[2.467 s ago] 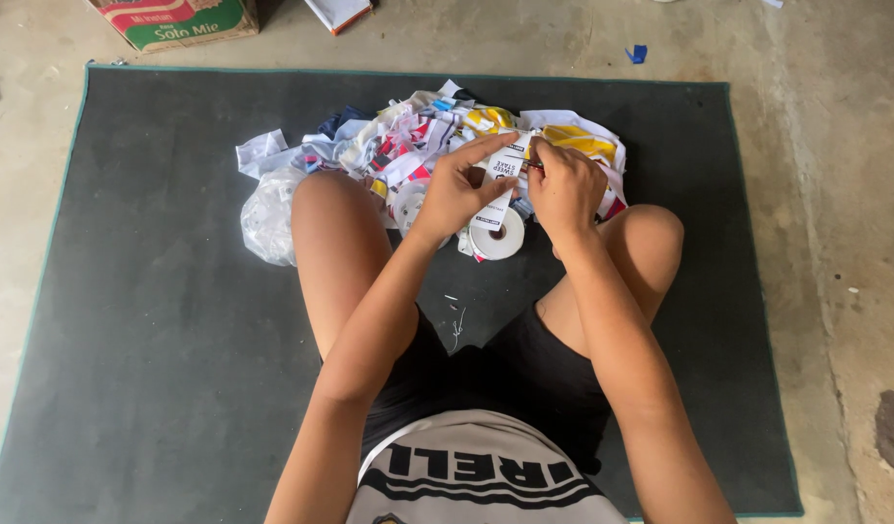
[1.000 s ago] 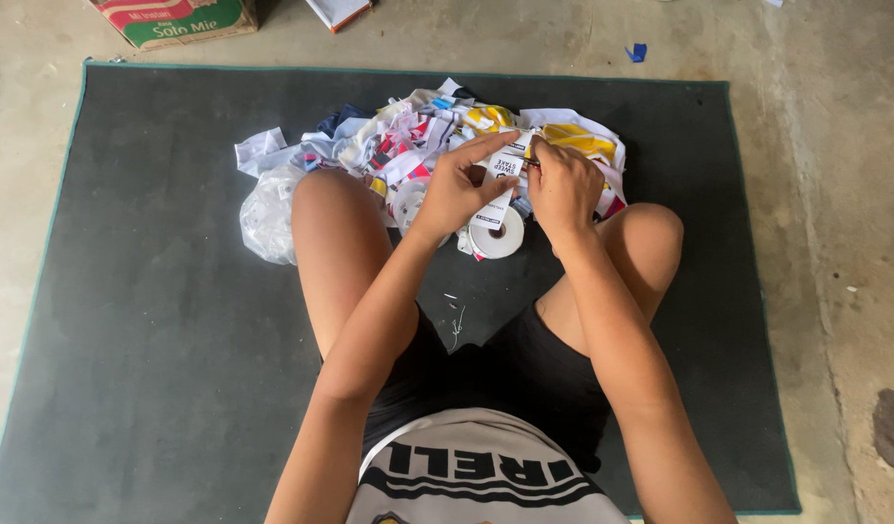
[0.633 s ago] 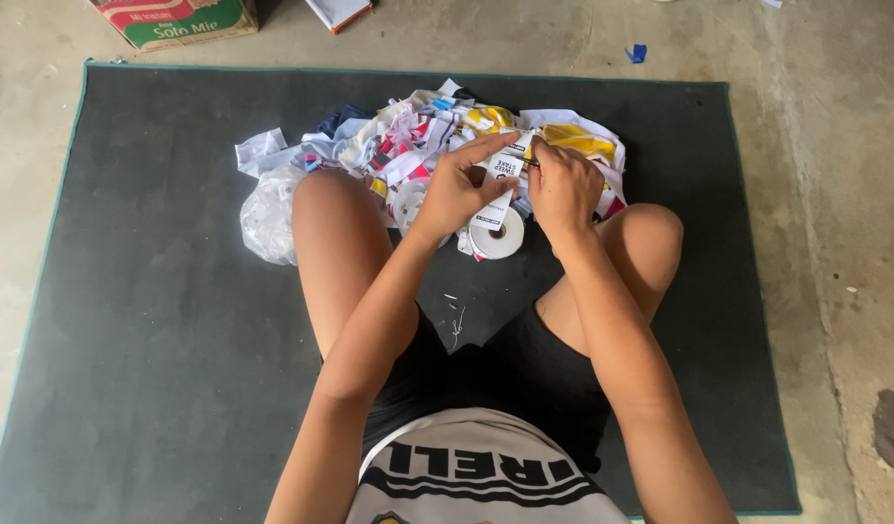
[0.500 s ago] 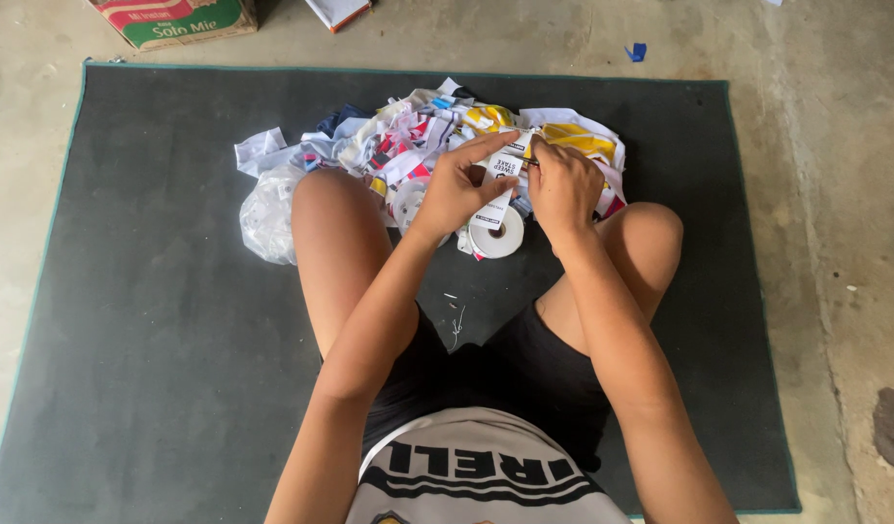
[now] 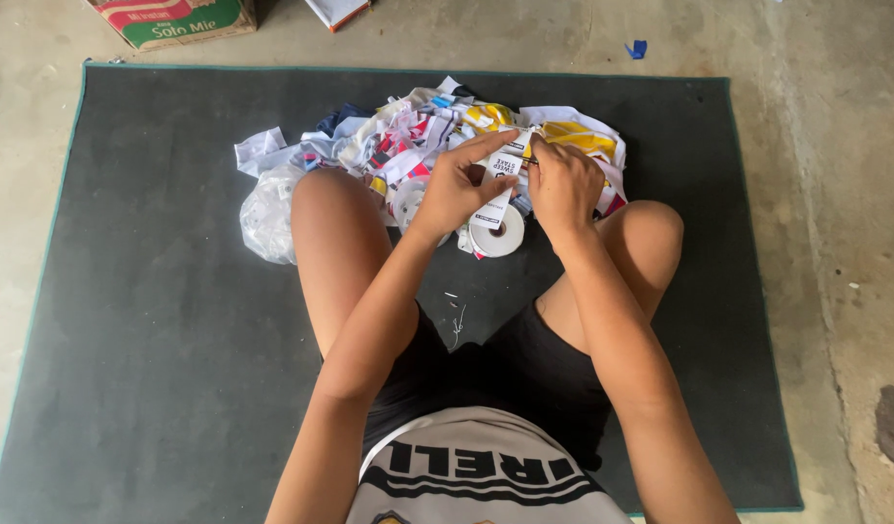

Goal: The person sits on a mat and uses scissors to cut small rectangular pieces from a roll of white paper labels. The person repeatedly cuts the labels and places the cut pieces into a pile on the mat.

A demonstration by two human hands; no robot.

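Sitting cross-legged on a dark mat (image 5: 156, 320), the person has both arms stretched forward over their knees, hands meeting just above a heap of paper scraps (image 5: 418, 136). Left hand (image 5: 456, 184) has its fingers curled, with the index finger and thumb pinching a small white printed label (image 5: 502, 175). Right hand (image 5: 563, 184) is closed up tight against the other edge of that same label, fingers bunched together, so both hands are gripping it between them. Right under the hands a white tape roll (image 5: 497, 231) lies on the mat, looks like it's touching the bottom of the label. A crumpled clear plastic bag (image 5: 267, 213) sits off to the left of the left hand, past the knee. Further out beyond the hands, off the mat on the concrete floor (image 5: 835, 194), there's a cardboard box (image 5: 175, 17) with red and green print, only partly in view.
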